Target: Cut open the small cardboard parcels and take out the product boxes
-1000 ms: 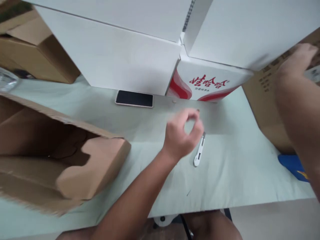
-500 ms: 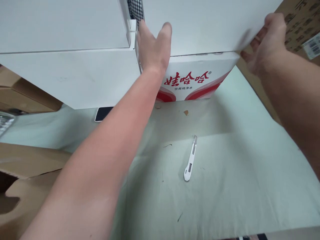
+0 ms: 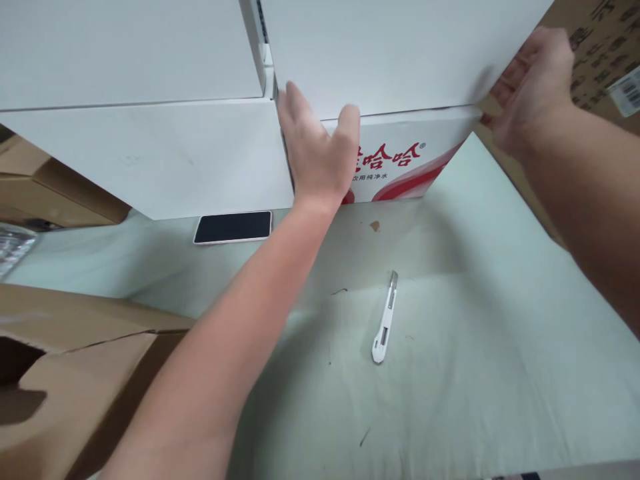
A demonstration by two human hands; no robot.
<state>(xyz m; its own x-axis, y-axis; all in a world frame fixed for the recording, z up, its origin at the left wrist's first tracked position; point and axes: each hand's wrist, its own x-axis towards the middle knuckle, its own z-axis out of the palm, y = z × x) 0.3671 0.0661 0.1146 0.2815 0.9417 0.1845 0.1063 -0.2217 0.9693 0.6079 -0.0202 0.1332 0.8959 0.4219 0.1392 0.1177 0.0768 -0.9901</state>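
Observation:
My left hand (image 3: 320, 150) is at the gap between the stacks, its fingers stretched upward and its thumb apart. It touches the left edges of the white upper box (image 3: 400, 53) and the lower white carton (image 3: 415, 163) with red lettering. My right hand (image 3: 537, 93) lies against the upper box's right edge, its fingers extended and partly hidden behind the corner. The upper box rests on the lettered carton. To the left, another white box (image 3: 125, 53) sits on a plain white box (image 3: 200, 157). Neither hand is wrapped round anything.
A white utility knife (image 3: 385, 317) lies on the pale green cloth (image 3: 475, 373). A phone (image 3: 233, 227) rests by the left stack. Brown cardboard boxes stand at the lower left (image 3: 95, 393), far left (image 3: 60, 187) and right (image 3: 600, 40).
My left hand has slid down and slightly right along the box edges. The upper right box has shifted left, narrowing the gap. My right hand stays at its right edge.

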